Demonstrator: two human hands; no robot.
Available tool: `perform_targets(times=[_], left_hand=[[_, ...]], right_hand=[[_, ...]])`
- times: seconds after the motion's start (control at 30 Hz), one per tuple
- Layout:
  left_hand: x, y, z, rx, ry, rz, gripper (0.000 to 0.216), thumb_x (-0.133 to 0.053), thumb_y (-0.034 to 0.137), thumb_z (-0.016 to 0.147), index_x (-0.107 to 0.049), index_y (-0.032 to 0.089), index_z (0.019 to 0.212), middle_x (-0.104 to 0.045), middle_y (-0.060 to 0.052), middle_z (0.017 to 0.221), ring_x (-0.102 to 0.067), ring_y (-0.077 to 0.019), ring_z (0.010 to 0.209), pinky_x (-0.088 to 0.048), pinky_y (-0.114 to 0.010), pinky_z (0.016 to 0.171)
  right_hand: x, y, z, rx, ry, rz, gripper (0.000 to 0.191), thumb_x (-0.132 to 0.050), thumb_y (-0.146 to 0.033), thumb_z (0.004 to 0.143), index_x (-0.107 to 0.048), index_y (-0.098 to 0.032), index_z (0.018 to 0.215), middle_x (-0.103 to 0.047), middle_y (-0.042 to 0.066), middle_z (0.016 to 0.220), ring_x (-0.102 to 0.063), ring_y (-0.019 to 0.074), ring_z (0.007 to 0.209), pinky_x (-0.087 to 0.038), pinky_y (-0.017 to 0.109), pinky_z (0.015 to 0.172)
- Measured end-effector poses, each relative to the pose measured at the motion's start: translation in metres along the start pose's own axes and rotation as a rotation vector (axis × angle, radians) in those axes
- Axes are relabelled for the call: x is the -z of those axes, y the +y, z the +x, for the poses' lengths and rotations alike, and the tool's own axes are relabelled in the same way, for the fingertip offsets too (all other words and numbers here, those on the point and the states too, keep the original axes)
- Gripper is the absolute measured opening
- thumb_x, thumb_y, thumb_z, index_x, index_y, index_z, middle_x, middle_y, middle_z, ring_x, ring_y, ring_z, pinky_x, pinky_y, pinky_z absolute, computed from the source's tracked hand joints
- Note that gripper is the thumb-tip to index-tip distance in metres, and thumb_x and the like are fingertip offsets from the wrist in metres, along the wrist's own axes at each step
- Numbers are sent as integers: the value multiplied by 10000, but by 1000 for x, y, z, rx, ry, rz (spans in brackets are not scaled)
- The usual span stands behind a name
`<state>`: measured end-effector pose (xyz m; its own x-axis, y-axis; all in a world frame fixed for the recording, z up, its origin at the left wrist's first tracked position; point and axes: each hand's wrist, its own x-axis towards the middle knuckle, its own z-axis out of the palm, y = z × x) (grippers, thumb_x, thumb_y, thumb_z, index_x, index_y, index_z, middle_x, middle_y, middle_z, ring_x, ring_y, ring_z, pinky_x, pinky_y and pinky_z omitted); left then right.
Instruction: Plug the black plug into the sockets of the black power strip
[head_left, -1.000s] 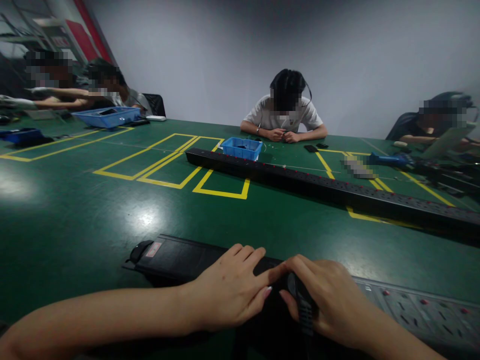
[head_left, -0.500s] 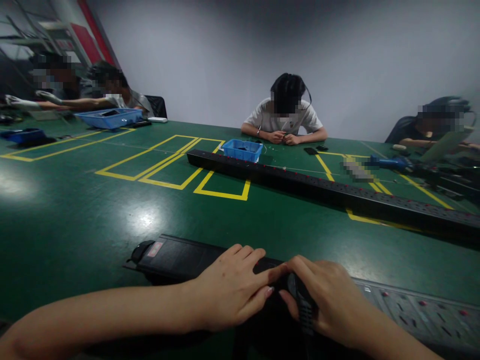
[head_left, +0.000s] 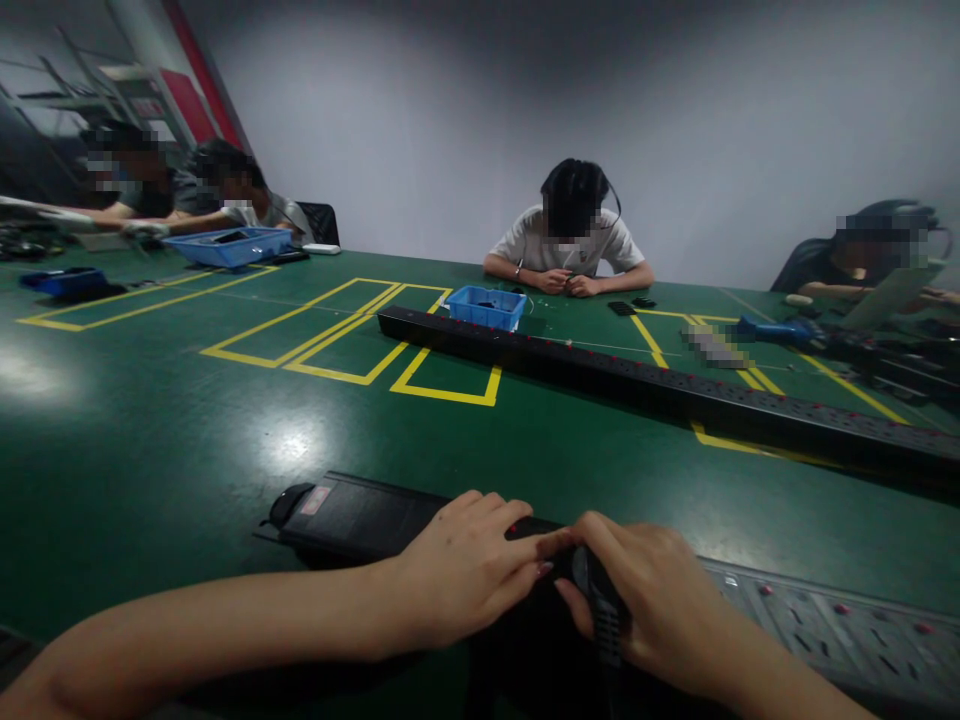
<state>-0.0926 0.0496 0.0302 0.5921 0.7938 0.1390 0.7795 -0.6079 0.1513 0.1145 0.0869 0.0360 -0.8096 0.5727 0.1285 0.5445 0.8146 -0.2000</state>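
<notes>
A long black power strip [head_left: 375, 510] lies across the near side of the table, with slotted sockets and red dots along its right part. My left hand [head_left: 469, 565] is closed over its middle, fingers bent across the far edge. Beside it, my right hand [head_left: 649, 590] grips a black plug [head_left: 592, 580] between thumb and fingers, at the strip's face. The plug's ribbed cable end [head_left: 609, 632] points down toward me. My fingers touch or nearly touch each other. Where the plug meets the strip is hidden by my hands.
A second long black power strip [head_left: 600, 375] runs diagonally across the green table [head_left: 187, 450]. Behind it stands a small blue bin [head_left: 487, 309]; a larger blue bin [head_left: 229, 248] is far left. Yellow tape [head_left: 442, 400] marks the table. Several co-workers sit around the far side.
My hands keep nearly the same hold on the strip and plug. The view has shifted slightly. At the far left, a co-worker's gloved hands have moved lower.
</notes>
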Motion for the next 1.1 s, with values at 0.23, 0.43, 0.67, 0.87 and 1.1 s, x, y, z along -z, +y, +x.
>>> perform_targets(times=[0.23, 0.43, 0.67, 0.87, 1.1], left_hand=[[-1, 1, 0, -11, -23, 1, 469, -379, 292, 916, -271, 347, 1368, -537, -66, 1140, -527, -230, 983, -439, -401, 821], [0, 1, 0, -1, -34, -9, 438, -358, 285, 921, -304, 326, 1354, -534, -76, 1144, -526, -235, 987, -446, -410, 821], [2, 0, 0, -35, -47, 31, 457, -336, 305, 932, -256, 303, 1382, -526, -90, 1153, -521, -238, 991, -437, -406, 824], [3, 1, -1, -47, -46, 72, 446, -304, 312, 940, -255, 287, 1383, -520, -107, 1177, -525, -248, 1001, -443, -409, 810], [1, 1, -1, -59, -41, 94, 450, -313, 314, 936, -260, 272, 1382, -515, -115, 1194, -532, -246, 1003, -445, -407, 815]], right_hand=[[-1, 1, -1, 2, 15, -18, 128, -429, -284, 833, -455, -185, 911, -626, 41, 773, -595, 170, 614, -364, 253, 511], [0, 2, 0, -15, -21, 3, 138, -423, -296, 839, -459, -188, 917, -625, 45, 800, -606, 181, 647, -386, 264, 537], [0, 1, -2, -23, -15, -2, 164, -425, -307, 835, -485, -179, 919, -629, 52, 797, -603, 177, 636, -382, 261, 529], [0, 2, -1, -12, -11, 36, 185, -433, -309, 836, -500, -176, 945, -632, 55, 821, -613, 171, 676, -405, 255, 563], [1, 1, -3, -30, -56, 45, 186, -435, -307, 836, -485, -182, 964, -631, 56, 861, -622, 190, 720, -431, 281, 595]])
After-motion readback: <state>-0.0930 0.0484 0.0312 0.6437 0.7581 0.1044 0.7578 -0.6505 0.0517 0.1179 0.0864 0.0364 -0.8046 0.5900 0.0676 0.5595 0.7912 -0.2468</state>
